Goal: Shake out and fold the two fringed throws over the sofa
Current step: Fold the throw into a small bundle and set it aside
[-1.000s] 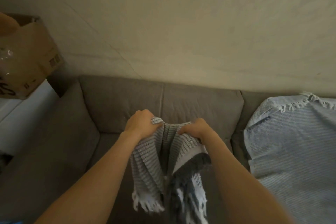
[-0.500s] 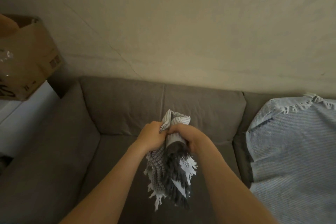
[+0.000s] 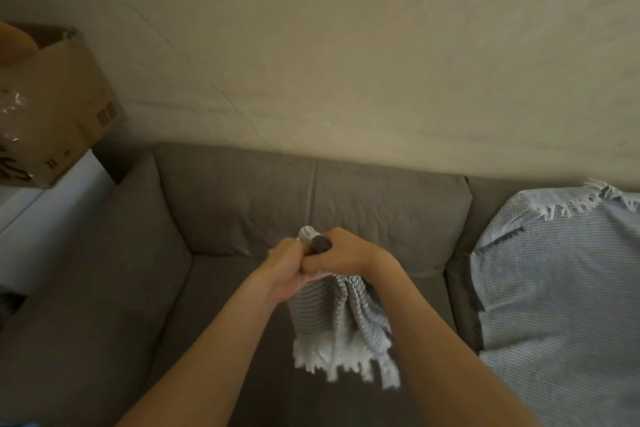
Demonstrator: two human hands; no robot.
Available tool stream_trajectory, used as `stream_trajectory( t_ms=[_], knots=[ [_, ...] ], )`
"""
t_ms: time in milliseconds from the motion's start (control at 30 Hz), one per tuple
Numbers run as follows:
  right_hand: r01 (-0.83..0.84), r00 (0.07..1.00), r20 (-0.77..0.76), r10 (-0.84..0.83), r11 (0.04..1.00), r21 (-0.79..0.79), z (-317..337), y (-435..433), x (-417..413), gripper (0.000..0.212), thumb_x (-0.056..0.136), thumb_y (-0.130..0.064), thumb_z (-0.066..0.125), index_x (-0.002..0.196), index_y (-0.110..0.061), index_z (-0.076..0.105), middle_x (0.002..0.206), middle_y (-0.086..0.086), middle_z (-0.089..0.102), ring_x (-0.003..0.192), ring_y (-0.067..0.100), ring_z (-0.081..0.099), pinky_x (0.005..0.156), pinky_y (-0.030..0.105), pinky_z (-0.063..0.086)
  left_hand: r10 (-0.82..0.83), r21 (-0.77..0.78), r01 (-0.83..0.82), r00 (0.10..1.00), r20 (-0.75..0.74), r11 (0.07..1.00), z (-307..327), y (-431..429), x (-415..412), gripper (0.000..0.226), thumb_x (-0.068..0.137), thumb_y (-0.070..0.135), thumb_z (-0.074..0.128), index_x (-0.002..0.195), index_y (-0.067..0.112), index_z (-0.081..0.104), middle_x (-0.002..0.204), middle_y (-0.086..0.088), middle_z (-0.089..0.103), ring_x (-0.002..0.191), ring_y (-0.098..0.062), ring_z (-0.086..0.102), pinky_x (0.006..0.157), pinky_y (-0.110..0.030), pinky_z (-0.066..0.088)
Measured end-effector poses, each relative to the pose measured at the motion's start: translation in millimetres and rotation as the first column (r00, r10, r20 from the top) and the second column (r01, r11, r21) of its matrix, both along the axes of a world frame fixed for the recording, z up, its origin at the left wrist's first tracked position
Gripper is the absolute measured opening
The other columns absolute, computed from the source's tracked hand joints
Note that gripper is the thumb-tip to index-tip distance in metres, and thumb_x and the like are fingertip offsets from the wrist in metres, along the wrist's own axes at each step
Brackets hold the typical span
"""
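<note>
A grey-and-white striped throw (image 3: pixel 332 315) with a white fringe hangs bunched in front of the grey sofa (image 3: pixel 225 211). My left hand (image 3: pixel 287 270) and my right hand (image 3: pixel 346 253) grip its gathered top edge side by side, knuckles almost touching, above the middle seat. A short tuft of the cloth sticks out above my fists. The fringe dangles blurred below my forearms. A second, pale blue throw (image 3: pixel 554 288) with a fringed top edge lies spread over the sofa's right seat and backrest.
A cardboard box (image 3: pixel 52 104) sits on a white surface (image 3: pixel 38 218) left of the sofa's armrest. A plain beige wall (image 3: pixel 346 45) rises behind the backrest. The sofa's left seat is uncovered.
My hands came together from a hand's width apart, bunching the striped throw's top edge. The hanging cloth swung, and its white fringe now faces me lower down.
</note>
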State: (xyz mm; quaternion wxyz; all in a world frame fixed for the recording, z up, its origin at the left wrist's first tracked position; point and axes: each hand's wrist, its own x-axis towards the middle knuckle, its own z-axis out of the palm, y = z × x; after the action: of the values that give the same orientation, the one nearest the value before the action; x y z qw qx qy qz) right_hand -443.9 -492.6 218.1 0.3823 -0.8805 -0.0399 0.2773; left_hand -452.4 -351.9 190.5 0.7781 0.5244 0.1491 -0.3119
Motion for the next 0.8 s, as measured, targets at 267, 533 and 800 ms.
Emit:
stream_trajectory(
  t_ms=[267,533,800],
  knots=[
    [-0.046,0.961,0.256,0.105,0.973,-0.228,-15,-27,7,0.051,0.07,-0.026,0.062,0.117,-0.007,0.068,0.1,0.01,0.07,0.09,0.026,0.069,0.07,0.037,0.055,-0.145,-0.073,0.141,0.988,-0.053,0.987,8,22,5,0.038,0.102,-0.008,0.034,0.128,-0.013,0.061,0.123,-0.031,0.071,0.112,-0.038,0.074,0.095,-0.046,0.063],
    [0.119,0.896,0.396,-0.201,0.968,0.222,-2,-32,5,0.021,0.067,0.0,0.046,0.054,-0.017,0.047,0.052,0.011,0.042,0.048,0.019,0.028,0.045,0.042,0.023,-0.716,0.911,0.138,0.667,0.204,0.389,-27,59,24,0.119,0.044,0.047,0.088,0.153,0.039,0.039,0.166,-0.001,0.019,0.153,-0.027,0.028,0.123,-0.052,0.031],
    [0.164,0.821,0.374,-0.431,0.806,0.569,24,-46,-3,0.032,0.089,0.018,0.041,0.06,0.004,0.042,0.057,0.011,0.039,0.054,0.017,0.034,0.052,0.031,0.027,-0.782,0.933,0.049,0.562,0.27,0.357,-61,71,12,0.11,0.046,0.061,0.092,0.138,0.05,0.034,0.132,0.021,0.055,0.131,-0.013,0.047,0.12,-0.064,0.015]
  ],
)
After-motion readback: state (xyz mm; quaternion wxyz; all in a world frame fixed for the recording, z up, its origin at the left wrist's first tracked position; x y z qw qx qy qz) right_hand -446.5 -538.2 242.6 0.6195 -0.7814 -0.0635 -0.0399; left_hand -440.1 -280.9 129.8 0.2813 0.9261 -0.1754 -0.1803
